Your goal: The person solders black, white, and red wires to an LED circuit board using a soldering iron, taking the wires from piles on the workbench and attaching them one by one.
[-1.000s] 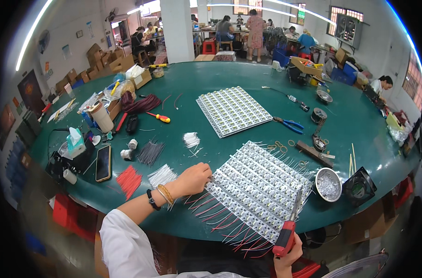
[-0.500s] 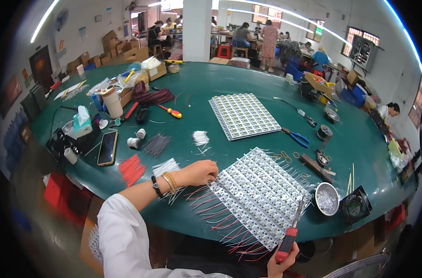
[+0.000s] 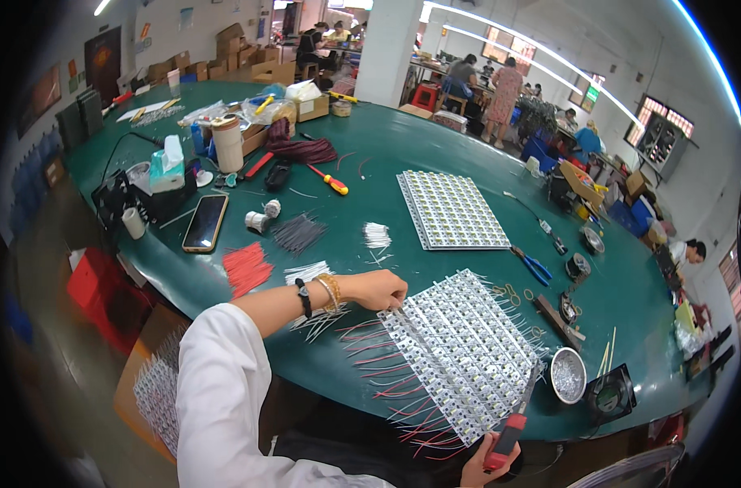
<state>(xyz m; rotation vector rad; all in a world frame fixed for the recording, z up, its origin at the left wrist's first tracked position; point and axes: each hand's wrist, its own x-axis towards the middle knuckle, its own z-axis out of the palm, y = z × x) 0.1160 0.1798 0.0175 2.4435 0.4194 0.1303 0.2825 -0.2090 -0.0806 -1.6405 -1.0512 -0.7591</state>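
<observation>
A panel of white circuit boards [image 3: 460,350] lies on the green table before me. Red and white wires [image 3: 386,366] stick out along its left side. At the panel's upper left corner my left hand [image 3: 377,290] is closed in a pinch; whatever its fingertips hold is hidden. My right hand [image 3: 480,465], at the lower right corner, grips the red and black handle of a soldering iron [image 3: 507,443]. The iron's metal shaft points up along the panel's right edge. White wires [image 3: 309,272] lie in a bundle by my left wrist, partly under the forearm.
A second board panel [image 3: 456,211] lies farther back. Blue pliers [image 3: 533,266], a metal bowl [image 3: 568,376] and a small fan [image 3: 611,394] stand to the right. Red wires [image 3: 246,268], dark wires [image 3: 299,233], a phone [image 3: 205,223] and a screwdriver [image 3: 330,180] lie left. People sit farther away.
The whole view has turned a little, so the table sits tilted and farther right. Both hands keep nearly the same places at the panel, the left at its corner, the right on the iron.
</observation>
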